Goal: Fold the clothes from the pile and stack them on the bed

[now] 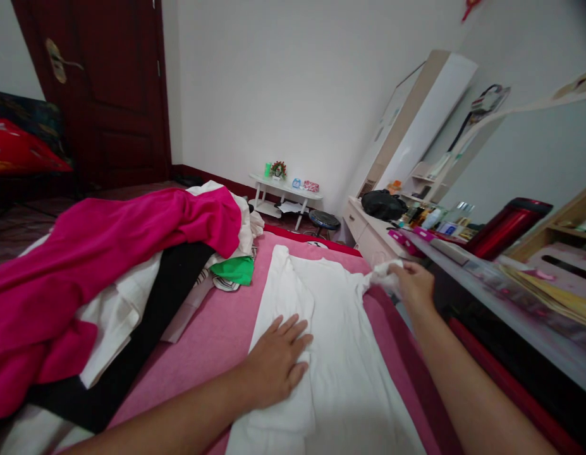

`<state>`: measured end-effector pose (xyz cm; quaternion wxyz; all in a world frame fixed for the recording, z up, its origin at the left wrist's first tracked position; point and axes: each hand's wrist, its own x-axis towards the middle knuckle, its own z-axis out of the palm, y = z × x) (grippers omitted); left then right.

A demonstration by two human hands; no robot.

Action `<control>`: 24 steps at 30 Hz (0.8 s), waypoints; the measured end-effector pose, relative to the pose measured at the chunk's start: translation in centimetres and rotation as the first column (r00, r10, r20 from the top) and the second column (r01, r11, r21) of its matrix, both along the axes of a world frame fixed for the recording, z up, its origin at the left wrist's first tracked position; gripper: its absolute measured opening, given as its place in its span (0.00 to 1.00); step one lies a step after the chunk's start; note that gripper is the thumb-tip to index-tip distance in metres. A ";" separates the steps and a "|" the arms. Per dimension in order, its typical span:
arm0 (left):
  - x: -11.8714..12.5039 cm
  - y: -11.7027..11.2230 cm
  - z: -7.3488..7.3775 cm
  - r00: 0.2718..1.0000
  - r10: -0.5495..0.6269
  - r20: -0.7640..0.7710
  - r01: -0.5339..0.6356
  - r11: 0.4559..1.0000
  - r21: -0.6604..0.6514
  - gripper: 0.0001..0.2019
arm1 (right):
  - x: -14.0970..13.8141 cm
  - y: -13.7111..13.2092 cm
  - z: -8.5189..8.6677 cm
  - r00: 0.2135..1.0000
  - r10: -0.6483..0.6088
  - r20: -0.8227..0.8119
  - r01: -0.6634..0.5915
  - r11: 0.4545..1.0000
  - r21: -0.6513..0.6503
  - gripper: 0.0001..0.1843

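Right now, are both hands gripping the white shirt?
No: the right hand pinches a sleeve of the white shirt, while the left hand lies spread open on top.

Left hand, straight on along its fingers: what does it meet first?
More of the flat white cloth garment that the left hand already lies on: the fold's edge by the fingertips, then the smooth body. Past that, probably the pink cloth bed cover; depth is hard to judge.

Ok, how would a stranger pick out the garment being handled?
Start at the pink cover beside the heaped clothes. The white garment lies there, left hand flat on it, right hand gripping one end. Unlike the heap's white pieces, it is laid out.
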<state>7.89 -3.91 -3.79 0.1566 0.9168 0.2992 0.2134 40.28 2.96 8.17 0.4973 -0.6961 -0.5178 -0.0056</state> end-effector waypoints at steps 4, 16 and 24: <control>-0.9 -0.4 0.7 0.979 -0.067 0.192 0.048 0.994 0.101 0.23 | -8.9 -2.7 5.9 0.905 0.374 0.203 -0.382 0.924 0.002 0.18; -0.8 3.4 1.4 0.930 0.366 -0.034 -0.363 0.929 0.074 0.36 | -1.9 -16.3 -8.3 0.845 0.286 0.451 0.104 0.740 -0.664 0.29; -0.4 8.2 4.3 0.858 0.464 -0.220 -0.494 0.863 -0.107 0.33 | -1.8 -19.9 -10.2 0.932 0.305 0.199 -0.050 0.648 -0.760 0.06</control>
